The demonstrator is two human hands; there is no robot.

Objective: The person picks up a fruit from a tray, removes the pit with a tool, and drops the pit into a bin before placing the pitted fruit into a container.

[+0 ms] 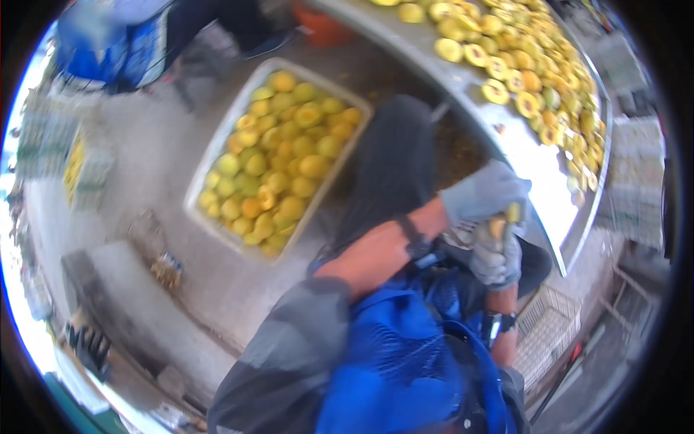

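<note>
My left hand, in a pale grey glove, is closed over a yellow-green piece of peach beside the metal table's edge. Just below it, my right hand, also gloved, has its fingers wrapped round an orange-yellow peach part. The two hands nearly touch. Whether both parts belong to one peach is hard to tell, since gloves and blur cover much of it.
Many halved peaches lie on the metal table. A pale crate of whole peaches stands on the floor. An empty-looking basket is at lower right. Another person's legs show at upper left.
</note>
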